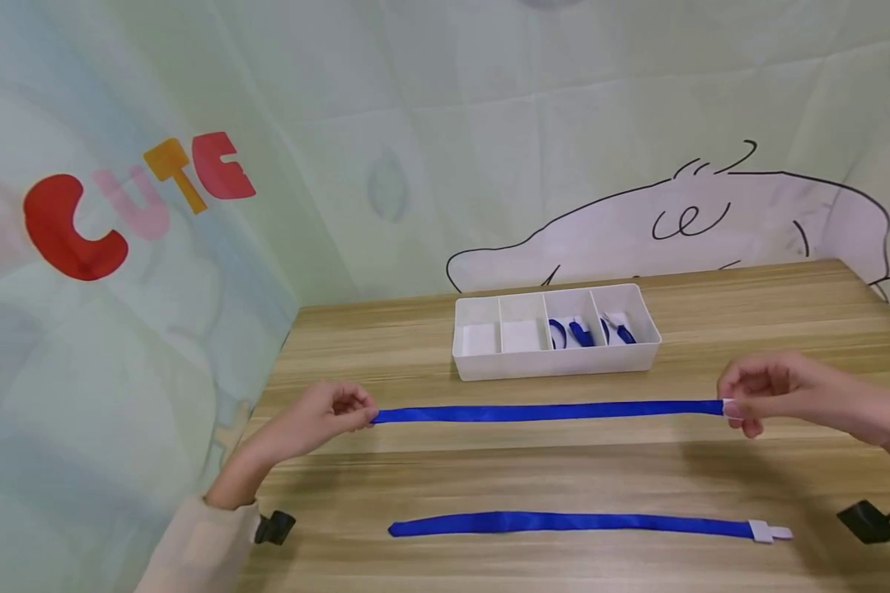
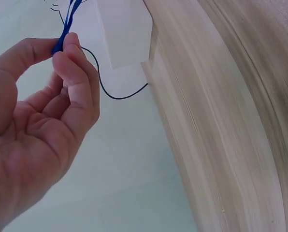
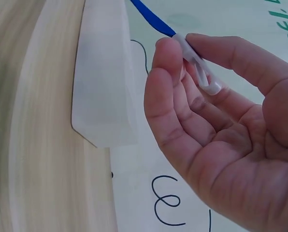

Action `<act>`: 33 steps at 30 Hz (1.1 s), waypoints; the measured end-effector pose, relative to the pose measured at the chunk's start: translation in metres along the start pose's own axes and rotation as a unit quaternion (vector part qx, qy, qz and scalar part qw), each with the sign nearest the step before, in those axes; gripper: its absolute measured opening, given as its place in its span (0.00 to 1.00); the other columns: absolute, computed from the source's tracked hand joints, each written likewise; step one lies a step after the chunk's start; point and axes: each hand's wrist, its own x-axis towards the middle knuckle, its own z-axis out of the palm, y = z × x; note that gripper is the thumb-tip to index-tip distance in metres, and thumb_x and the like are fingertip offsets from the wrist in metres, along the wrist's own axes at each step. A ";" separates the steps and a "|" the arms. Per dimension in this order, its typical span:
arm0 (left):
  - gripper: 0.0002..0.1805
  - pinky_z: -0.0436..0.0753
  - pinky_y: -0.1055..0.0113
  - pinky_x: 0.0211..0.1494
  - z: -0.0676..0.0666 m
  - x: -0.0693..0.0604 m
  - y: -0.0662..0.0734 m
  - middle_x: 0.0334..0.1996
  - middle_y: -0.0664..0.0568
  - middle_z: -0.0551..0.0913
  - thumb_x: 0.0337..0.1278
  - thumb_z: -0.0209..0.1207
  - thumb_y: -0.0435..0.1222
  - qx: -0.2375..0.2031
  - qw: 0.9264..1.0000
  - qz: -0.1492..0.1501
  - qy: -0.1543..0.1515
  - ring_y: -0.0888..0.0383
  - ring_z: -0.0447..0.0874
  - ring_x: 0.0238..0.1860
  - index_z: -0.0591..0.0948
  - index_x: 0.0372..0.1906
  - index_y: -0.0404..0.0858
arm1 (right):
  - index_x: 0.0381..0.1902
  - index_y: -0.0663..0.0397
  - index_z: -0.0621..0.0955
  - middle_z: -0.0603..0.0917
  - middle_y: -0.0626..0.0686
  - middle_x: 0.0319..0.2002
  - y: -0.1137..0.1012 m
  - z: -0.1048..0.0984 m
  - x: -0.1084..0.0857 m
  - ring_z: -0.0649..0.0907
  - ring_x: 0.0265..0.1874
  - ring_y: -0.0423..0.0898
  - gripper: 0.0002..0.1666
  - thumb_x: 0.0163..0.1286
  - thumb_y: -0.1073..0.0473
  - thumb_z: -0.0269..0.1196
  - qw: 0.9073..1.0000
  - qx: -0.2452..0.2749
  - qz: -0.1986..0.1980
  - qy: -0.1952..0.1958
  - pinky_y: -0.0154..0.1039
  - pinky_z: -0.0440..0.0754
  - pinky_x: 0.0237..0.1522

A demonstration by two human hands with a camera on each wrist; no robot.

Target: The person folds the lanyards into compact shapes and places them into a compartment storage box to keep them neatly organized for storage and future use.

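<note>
A blue lanyard (image 1: 549,412) is stretched level above the table between both hands. My left hand (image 1: 334,416) pinches its plain end between thumb and forefinger; in the left wrist view that end looks like a folded strap (image 2: 65,36). At the other end, my right hand (image 1: 779,395) pinches the white plastic clip, whose hooked tip (image 3: 209,84) points toward the palm in the right wrist view. Nearer the front, a second blue lanyard (image 1: 564,522) lies straight on the table, its white clip (image 1: 767,532) to the right.
Behind the held lanyard stands a white divided tray (image 1: 556,364). Its two right compartments contain blue-handled items (image 1: 582,333), partly hidden by the walls. The wooden table (image 1: 386,346) meets a printed cloth backdrop (image 1: 386,206) at the back and left.
</note>
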 end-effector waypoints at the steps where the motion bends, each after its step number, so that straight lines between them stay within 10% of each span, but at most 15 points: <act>1: 0.08 0.84 0.60 0.38 0.000 0.001 0.000 0.33 0.44 0.84 0.71 0.57 0.35 -0.002 1.000 0.001 0.000 0.45 0.82 0.35 0.82 0.41 0.33 | 0.46 0.64 0.78 0.84 0.60 0.33 -0.002 0.000 0.000 0.84 0.29 0.52 0.06 0.76 0.71 0.54 1.000 -0.003 -0.001 0.003 0.41 0.86 0.36; 33: 0.08 0.83 0.65 0.37 0.002 0.027 0.045 0.33 0.47 0.84 0.70 0.60 0.37 -0.082 0.995 0.045 0.035 0.53 0.83 0.34 0.82 0.42 0.34 | 0.46 0.59 0.79 0.85 0.56 0.34 -0.050 0.011 0.019 0.84 0.30 0.52 0.09 0.75 0.73 0.54 0.997 -0.031 -0.067 0.036 0.40 0.85 0.40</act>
